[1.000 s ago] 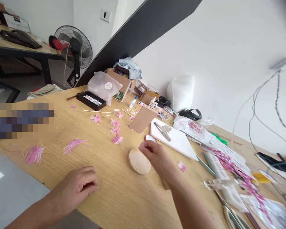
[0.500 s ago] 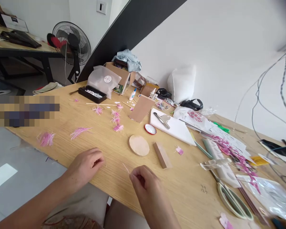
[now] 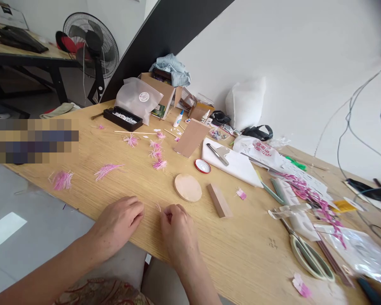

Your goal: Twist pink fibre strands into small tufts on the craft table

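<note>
My left hand (image 3: 122, 220) is closed in a pinch close to the table's front edge; whatever it holds is too small to make out. To its right, my right hand (image 3: 178, 226) pinches a thin pink strand (image 3: 158, 206), whose end sticks out beyond the fingertips. The hands are a short gap apart. Past my right hand lie a round wooden disc (image 3: 188, 187) and a wooden block (image 3: 219, 201). Beyond my left hand are a loose pink fringe bundle (image 3: 108, 170) and a pink tuft (image 3: 62, 180).
Several pink tufts lie mid-table near a red-rimmed lid (image 3: 202, 166) and a brown board (image 3: 191, 138). A clipboard (image 3: 241, 167) is behind the block. Scissors (image 3: 311, 258) and a power strip (image 3: 296, 209) are at the right. A black tray (image 3: 122, 119) sits at the back.
My right hand has moved left, closer to my left hand, with the pink strand in its fingers. My left hand has shifted slightly right. The camera view has shifted a little.
</note>
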Motion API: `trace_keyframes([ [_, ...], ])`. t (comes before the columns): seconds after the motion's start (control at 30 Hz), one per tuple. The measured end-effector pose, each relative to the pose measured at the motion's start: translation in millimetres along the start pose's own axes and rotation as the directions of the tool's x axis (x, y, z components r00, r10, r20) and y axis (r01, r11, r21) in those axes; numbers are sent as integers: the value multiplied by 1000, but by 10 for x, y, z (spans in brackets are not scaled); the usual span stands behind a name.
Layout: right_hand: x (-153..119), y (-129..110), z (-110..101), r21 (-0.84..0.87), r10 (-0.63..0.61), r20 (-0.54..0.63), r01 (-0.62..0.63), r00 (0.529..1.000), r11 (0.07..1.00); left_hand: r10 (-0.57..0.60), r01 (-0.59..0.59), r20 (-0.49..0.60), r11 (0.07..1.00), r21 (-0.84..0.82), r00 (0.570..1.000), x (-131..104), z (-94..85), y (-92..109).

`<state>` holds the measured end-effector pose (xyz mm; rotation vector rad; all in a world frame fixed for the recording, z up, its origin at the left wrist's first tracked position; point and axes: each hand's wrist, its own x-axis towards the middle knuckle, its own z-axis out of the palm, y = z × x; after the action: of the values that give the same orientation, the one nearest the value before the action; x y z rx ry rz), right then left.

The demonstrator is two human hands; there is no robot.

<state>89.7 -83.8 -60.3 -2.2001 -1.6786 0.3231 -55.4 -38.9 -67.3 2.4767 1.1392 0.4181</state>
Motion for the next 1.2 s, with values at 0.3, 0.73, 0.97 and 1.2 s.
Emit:
trace_keyframes([
  [0.3, -41, 1, 19, -42, -11, -6, 11, 1000, 999, 41, -41, 12, 999, 33, 999, -12, 30, -5],
  [0.73, -89, 47, -72, 37, 24, 64, -26, 998, 999, 27, -33, 71, 997, 75, 997, 4, -4, 35],
  [0.97, -122, 122, -154, 101, -3, 42, -2, 999, 995, 63, -64, 19, 997, 52, 998, 5, 10, 15],
  [1.2, -160, 280, -206, 90, -255, -119, 266, 960, 960, 93, -98, 57, 992, 84, 994, 8, -14, 3],
])
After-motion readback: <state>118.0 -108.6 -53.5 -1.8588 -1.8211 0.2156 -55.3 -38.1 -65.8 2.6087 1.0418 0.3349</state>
